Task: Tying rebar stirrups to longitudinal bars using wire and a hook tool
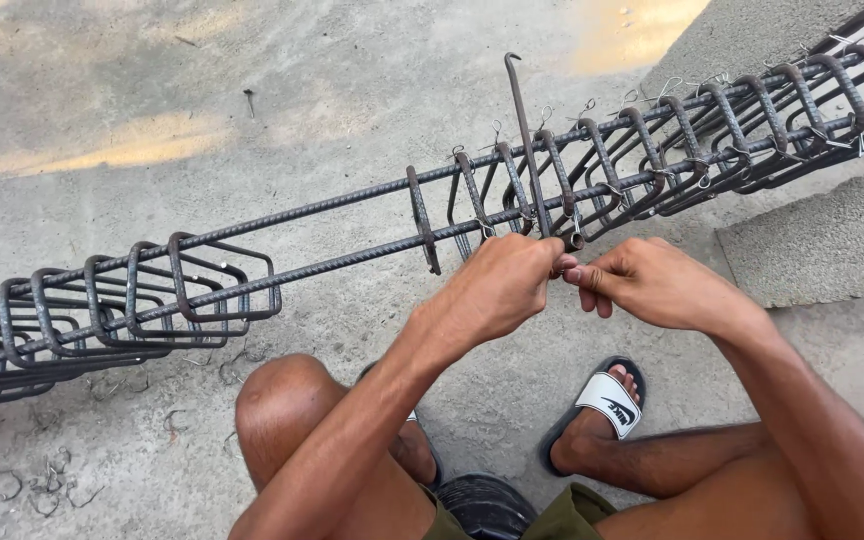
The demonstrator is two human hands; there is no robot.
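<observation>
The rebar cage [432,215] lies across the floor [302,90]. Both hands meet just in front of its middle, left hand [497,290] beside right hand [657,285]. The hook tool [527,140] stands up against the cage right behind them, with a sandalled foot [602,415] well in front of it.

1. Packages: none in view.
2. Labels/signs: none standing alone. Only printed mark is a dark logo shape on the white strap of the black slide sandal [607,402], lower centre-right, on the concrete floor.
3. Screens: none.
</observation>
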